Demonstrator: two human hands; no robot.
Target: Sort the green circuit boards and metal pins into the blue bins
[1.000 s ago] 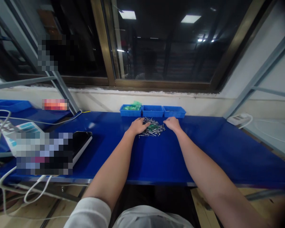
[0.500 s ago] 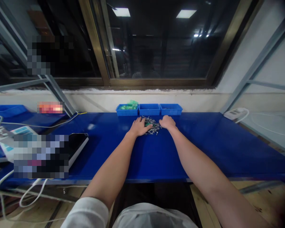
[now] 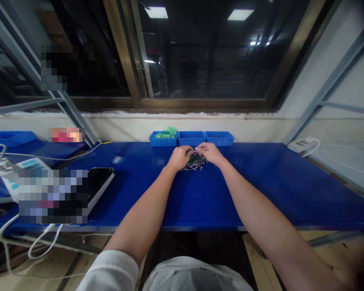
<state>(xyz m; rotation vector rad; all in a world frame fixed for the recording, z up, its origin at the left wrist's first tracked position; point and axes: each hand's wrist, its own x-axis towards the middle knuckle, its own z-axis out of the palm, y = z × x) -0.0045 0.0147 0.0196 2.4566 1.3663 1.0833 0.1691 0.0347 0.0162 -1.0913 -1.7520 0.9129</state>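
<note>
A pile of long silvery screws (image 3: pixel 195 165) lies on the blue table, with a dark green patch among them. Over its left side, my left hand (image 3: pixel 180 157) is closed, thumb and fingers pinched together. My right hand (image 3: pixel 210 152) comes in over the right side, also pinching, its fingertips close to those of the left. Something small and shiny shows between the two hands, too small to name. Their fingers hide the back of the pile.
Behind the pile stand three blue bins: the left bin (image 3: pixel 164 142) holds green plastic bags, beside a middle bin (image 3: pixel 191 140) and a right bin (image 3: pixel 219 140). A dark-topped device (image 3: pixel 100 178) and white cables (image 3: pixel 47 242) lie left. A power strip (image 3: pixel 303 144) sits right.
My left hand has gone from spread over the screws to a pinch. My right hand has shifted left over the pile, bringing the fingertips of both hands close together.
</note>
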